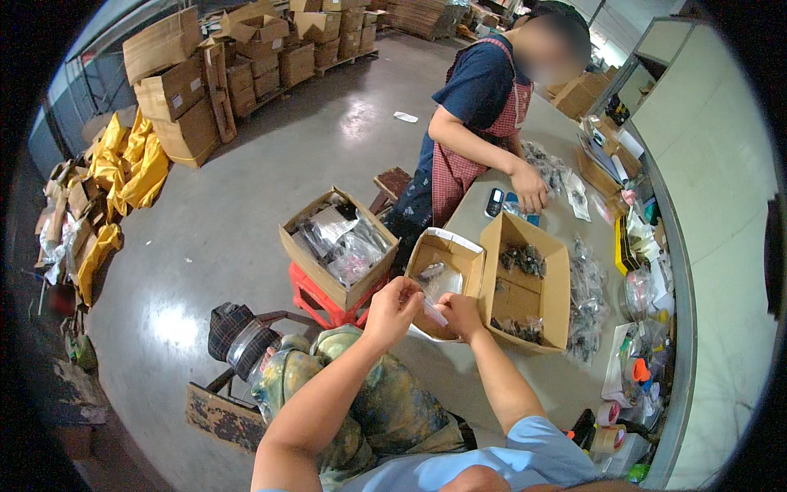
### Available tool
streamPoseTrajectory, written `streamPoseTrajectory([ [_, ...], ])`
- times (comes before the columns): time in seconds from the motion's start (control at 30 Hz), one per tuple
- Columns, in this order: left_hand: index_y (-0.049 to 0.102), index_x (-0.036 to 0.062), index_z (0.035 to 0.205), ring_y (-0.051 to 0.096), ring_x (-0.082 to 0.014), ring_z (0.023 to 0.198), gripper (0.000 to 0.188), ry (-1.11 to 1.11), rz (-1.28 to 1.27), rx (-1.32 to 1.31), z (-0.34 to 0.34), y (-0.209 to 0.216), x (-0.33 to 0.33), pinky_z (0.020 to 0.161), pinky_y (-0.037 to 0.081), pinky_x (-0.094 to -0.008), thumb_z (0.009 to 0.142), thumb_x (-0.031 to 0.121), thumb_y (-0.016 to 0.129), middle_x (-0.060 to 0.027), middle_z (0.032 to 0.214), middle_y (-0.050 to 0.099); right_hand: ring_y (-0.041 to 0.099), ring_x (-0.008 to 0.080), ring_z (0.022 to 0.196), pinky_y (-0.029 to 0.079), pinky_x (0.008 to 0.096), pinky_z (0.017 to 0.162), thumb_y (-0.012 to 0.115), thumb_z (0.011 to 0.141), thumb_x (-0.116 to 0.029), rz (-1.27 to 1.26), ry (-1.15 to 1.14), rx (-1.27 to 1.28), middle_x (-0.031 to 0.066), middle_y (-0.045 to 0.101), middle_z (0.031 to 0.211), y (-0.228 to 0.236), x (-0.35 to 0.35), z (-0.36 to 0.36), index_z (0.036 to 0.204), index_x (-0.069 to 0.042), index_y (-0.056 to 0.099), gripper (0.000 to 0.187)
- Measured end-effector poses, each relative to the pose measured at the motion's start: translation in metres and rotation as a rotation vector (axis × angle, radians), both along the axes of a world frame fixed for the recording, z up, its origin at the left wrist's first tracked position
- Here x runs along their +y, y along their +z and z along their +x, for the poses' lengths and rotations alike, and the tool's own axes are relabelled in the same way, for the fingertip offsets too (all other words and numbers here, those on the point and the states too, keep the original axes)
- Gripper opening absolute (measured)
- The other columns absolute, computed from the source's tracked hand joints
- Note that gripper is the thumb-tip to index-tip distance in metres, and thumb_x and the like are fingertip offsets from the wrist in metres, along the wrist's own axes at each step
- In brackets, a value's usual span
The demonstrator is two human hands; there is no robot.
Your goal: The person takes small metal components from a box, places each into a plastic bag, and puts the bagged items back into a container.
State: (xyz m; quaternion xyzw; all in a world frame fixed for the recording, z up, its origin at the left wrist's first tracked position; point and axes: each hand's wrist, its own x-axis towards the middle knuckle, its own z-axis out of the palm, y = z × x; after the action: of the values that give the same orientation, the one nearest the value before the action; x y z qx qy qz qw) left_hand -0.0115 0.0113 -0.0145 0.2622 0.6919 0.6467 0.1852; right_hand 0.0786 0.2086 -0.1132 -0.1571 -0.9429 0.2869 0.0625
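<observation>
A small clear plastic bag is stretched between my two hands. The fingers of my left hand pinch it on one side, and my right hand grips the other side. Both hands hover over the near end of an open carton with a pale rim, where more clear plastic lies. Directly right of it stands a larger cardboard box holding small black parts in two clusters. Whether my bag has anything in it I cannot make out.
Left of my hands, a box of filled clear bags rests on a red stool. Bagged parts line the table's right side, near tape rolls. Across the table a co-worker in a checked apron reaches toward a phone.
</observation>
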Motion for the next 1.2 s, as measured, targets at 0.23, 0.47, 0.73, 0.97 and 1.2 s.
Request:
streamPoseTrajectory([
  [0.23,0.058,0.0004,0.094,0.061,-0.0216,0.068,0.021,-0.020,-0.176,0.137,-0.001,-0.035,0.009,0.064,0.048,-0.0316,0.081,0.016,0.061,-0.0140,0.078,0.063,0.053,0.0093,0.053,0.038,0.0261,0.041,0.066,0.081,-0.013,-0.727,-0.180,-0.027,0.0023,0.058,0.065,-0.014,0.016,-0.004,0.076,-0.003,0.059,0.013],
  [0.47,0.058,-0.0002,0.091,0.062,-0.0344,0.081,0.018,-0.050,-0.249,0.135,0.003,-0.055,0.019,0.072,0.049,-0.0391,0.078,0.012,0.059,-0.0183,0.084,0.064,0.054,0.0106,0.062,0.041,0.0249,0.051,0.066,0.079,-0.004,-0.899,-0.334,0.037,0.0010,0.055,0.065,0.007,-0.011,-0.010,0.078,-0.005,0.053,0.013],
  [0.73,0.059,-0.0009,0.091,0.060,-0.0338,0.083,0.021,0.172,-0.071,0.643,0.002,-0.046,0.025,0.077,0.047,-0.0387,0.072,0.009,0.063,-0.0179,0.086,0.063,0.055,0.0094,0.072,0.045,0.0274,0.063,0.064,0.078,0.000,-0.426,-0.095,0.064,0.0020,0.059,0.077,0.022,-0.014,-0.004,0.075,-0.001,0.057,0.008],
  [0.97,0.066,0.0044,0.091,0.061,-0.0317,0.079,0.018,-0.348,-0.215,0.145,0.000,-0.026,0.017,0.070,0.049,-0.0368,0.075,0.012,0.064,-0.0157,0.085,0.063,0.059,0.0143,0.078,0.048,0.0263,0.067,0.065,0.073,0.006,-0.493,-0.067,0.134,0.0057,0.055,0.090,0.081,-0.037,0.012,0.095,-0.004,0.045,0.032],
  [1.2,0.067,0.0035,0.083,0.061,-0.0274,0.060,0.015,-0.213,-0.165,0.268,0.002,-0.022,0.015,0.058,0.049,-0.0345,0.075,0.016,0.068,-0.0137,0.063,0.060,0.057,0.0171,0.081,0.047,0.0293,0.068,0.068,0.072,0.000,-0.497,-0.027,0.387,0.0064,0.055,0.098,0.074,-0.029,0.019,0.100,-0.005,0.049,0.034],
])
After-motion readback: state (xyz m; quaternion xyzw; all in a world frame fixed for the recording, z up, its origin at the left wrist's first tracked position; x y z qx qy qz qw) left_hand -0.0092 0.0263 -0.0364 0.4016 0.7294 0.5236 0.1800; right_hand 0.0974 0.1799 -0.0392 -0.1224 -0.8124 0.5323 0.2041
